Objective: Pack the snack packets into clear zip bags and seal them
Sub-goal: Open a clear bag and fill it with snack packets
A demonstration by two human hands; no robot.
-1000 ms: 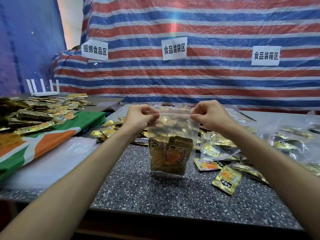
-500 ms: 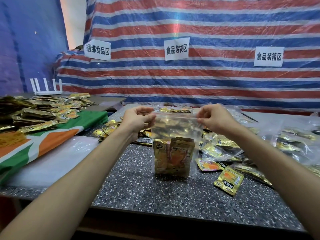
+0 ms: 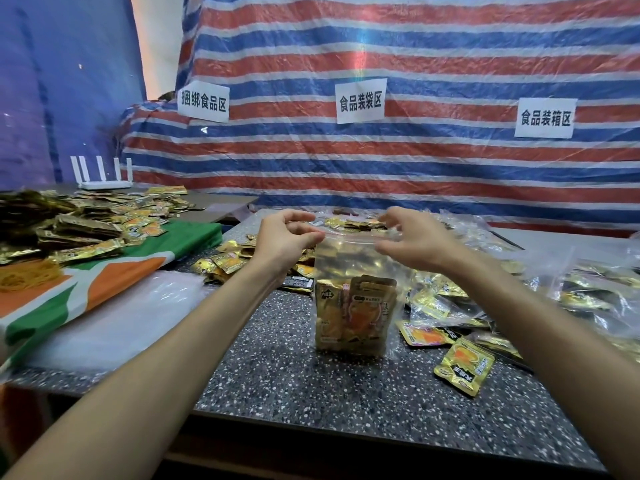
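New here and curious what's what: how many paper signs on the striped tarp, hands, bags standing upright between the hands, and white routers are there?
Paper signs: 3
Hands: 2
Upright zip bag between them: 1
White router: 1
Total: 7

Bare countertop (image 3: 294, 393) nearside of zip bag (image 3: 349, 258); loose packets (image 3: 464, 367) crowd right and behind.

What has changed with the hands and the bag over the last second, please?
The right hand has loosened its pinch on the top right corner of the zip bag, fingers now spread, and shifted slightly inward. The left hand still pinches the top left corner; the bag stays upright, snack packets inside.
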